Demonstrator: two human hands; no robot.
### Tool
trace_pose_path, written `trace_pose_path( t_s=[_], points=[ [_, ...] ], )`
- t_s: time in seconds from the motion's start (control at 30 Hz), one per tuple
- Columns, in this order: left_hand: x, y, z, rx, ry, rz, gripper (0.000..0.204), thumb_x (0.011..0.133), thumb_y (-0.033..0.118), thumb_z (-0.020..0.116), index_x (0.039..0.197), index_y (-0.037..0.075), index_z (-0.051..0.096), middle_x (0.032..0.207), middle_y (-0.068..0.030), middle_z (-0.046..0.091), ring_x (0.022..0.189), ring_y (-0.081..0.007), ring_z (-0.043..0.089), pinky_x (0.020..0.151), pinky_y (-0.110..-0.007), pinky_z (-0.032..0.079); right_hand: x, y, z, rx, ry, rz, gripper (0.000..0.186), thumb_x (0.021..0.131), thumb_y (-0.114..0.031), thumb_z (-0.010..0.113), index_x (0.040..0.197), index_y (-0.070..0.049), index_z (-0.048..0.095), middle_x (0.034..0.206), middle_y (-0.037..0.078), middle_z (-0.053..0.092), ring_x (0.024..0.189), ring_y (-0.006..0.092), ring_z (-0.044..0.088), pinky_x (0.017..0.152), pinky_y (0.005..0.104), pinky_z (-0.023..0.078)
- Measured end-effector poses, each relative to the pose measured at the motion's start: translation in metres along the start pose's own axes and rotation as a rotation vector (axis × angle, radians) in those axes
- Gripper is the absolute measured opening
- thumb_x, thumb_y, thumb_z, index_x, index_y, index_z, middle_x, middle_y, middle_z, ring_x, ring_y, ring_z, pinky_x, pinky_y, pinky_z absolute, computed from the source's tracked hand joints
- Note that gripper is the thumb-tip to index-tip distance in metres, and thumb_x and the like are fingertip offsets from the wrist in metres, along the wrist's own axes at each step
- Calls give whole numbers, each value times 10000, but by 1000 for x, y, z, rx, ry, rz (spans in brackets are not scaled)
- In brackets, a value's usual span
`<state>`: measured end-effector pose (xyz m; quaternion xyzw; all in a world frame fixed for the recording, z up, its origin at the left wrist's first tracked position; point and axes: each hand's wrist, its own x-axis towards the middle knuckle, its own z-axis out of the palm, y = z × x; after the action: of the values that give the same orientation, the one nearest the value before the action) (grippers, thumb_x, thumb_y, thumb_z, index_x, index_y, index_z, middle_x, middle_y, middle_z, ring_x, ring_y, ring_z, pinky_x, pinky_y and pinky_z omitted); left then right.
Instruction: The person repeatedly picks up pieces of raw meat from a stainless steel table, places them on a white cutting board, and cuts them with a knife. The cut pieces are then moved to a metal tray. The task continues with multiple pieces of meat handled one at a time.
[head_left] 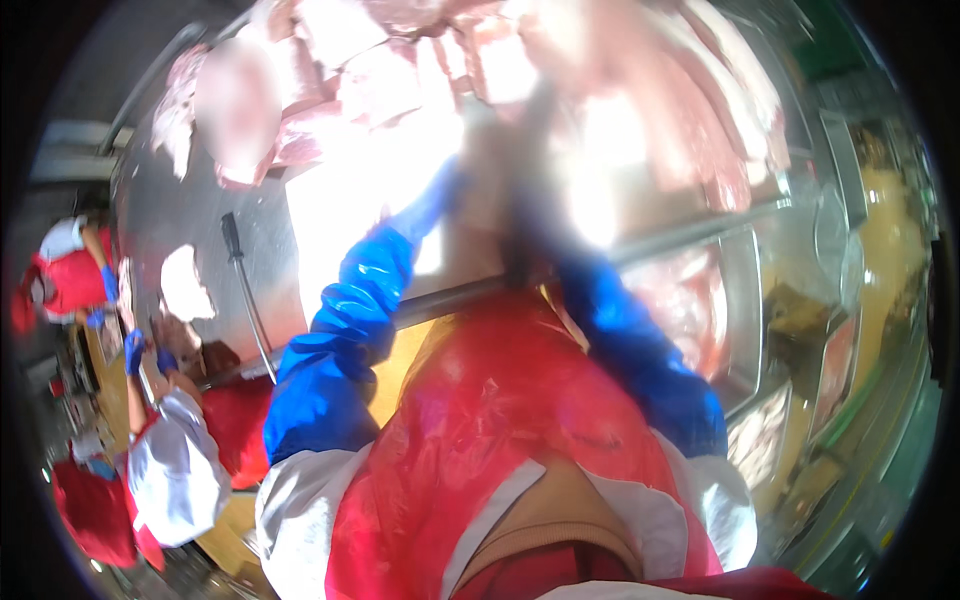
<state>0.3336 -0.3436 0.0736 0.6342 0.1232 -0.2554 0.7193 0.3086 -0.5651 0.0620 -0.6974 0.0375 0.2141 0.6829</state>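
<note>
My left hand (440, 195), in a blue glove, reaches over a white cutting board (325, 240) lit by strong glare. Beside it my right hand (545, 220) is a dark blur. Between them lies a blurred pinkish-brown patch (485, 165), perhaps meat; whether either hand grips it does not show. The fingers of both hands are smeared. Blue sleeves cover both my forearms. Just beyond the hands, large pieces of raw meat (380, 85) are heaped, with long slabs (680, 120) to the right.
A sharpening steel (244, 275) with a black handle lies on the metal table (215, 215) at left, near a pale meat scrap (185, 283). Right of me stands a clear-walled bin of meat (690, 310). Co-workers (180, 460) in red aprons work at left.
</note>
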Motion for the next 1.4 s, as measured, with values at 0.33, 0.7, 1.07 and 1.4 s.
trace_pose_path(
  t_s=[0.33,0.7,1.07,1.4],
  points=[
    [-50,-6,0,1234,385,650,993,766,487,799,1550,96,332,1531,-262,358,1411,-448,351,1187,-521,245,-18,-34,-106,276,565,-219,240,1011,-245,577,1174,-68,571,872,27,619,754,152,608,645,304,526],
    [-131,-29,-116,1423,634,273,1190,574,428,888,1566,151,293,1377,-240,482,1181,-452,534,977,-572,437,-12,-11,-38,-534,577,-368,362,1028,-253,540,1186,69,584,1082,188,673,964,242,628,862,408,490],
    [-287,-81,-165,1148,616,-10,1269,617,532,885,1579,29,229,1546,-264,366,1454,-443,314,1166,-530,271,-98,7,154,-956,16,-579,224,982,-180,523,1145,-27,509,860,269,656,793,470,653,698,548,505],
    [-182,-103,-164,1315,694,497,1267,546,484,893,1552,48,260,1470,-244,413,1332,-422,431,1093,-547,340,-97,-32,198,-1225,-209,-175,229,945,-181,514,1141,-62,507,896,265,684,821,465,675,698,568,527]
  ],
)
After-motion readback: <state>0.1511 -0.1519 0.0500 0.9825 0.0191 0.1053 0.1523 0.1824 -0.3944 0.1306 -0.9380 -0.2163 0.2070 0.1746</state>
